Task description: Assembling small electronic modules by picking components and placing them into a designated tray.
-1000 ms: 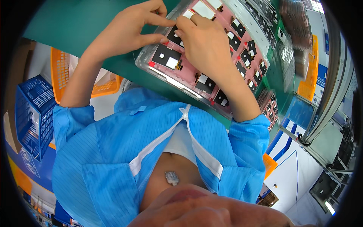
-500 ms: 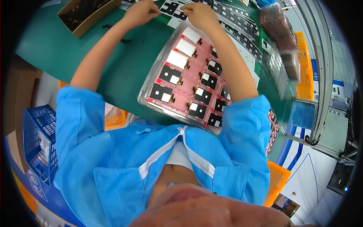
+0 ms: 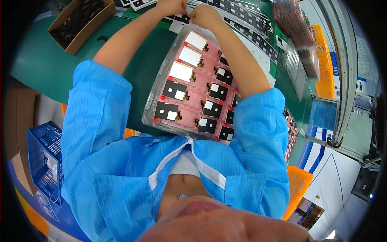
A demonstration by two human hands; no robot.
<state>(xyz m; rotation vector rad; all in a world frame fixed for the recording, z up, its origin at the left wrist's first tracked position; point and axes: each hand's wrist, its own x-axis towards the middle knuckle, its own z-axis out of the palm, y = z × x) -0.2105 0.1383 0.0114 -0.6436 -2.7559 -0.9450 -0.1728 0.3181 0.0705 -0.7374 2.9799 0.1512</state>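
Observation:
At the far end of a clear plastic tray, my left hand and my right hand are close together, fingers bent and pinched. What their fingertips hold, if anything, is too small to make out. A black patterned piece shows between them. The tray has a pink liner with rows of small flat panels with short flex tails. Some left-column panels are plain white; others bear black covers with white squares. My right forearm hides part of the tray's right side.
White sheets of black die-cut stickers fan out beyond my hands. An open cardboard box of dark pieces stands far left. Stacked clear trays and an orange crate are at right. A blue basket is at lower left.
My hands have come nearer each other, the left moving right. The tray, box and sheets appear shifted slightly left in the view.

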